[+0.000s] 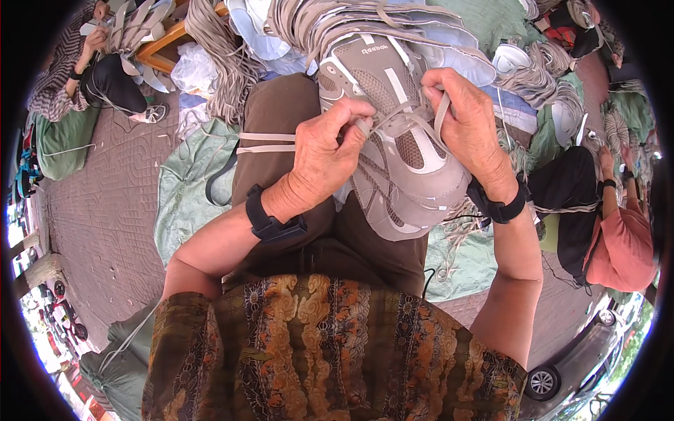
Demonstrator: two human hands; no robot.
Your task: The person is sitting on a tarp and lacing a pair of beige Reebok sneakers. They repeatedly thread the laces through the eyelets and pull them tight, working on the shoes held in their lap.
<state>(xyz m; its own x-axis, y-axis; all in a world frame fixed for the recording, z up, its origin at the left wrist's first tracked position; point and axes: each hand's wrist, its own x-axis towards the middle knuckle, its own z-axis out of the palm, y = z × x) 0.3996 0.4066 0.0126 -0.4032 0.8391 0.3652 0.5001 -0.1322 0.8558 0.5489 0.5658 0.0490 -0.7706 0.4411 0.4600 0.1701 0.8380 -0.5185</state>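
Observation:
A taupe shoe upper [421, 160] with mesh panels and pale trim rests over my knees, its tongue [358, 64] pointing away from me. Beneath it are more uppers layered together. My left hand [324, 151] is closed in a pinch on a flat beige shoelace [265, 148], whose loose ends hang out to the left over my thigh. On the upper's right side, my right hand [469, 126] pinches another length of lace, which loops below its fingers. Between the hands the lace crosses over the upper's throat; the fingertips hide part of it.
Stacked uppers [386, 19] lie just beyond my knees. A bundle of laces [223, 70] hangs at the upper left, beside a wooden stool [158, 55]. Green sacks [193, 186] lie on the paved ground. People work on both sides; a car [583, 365] stands behind on the right.

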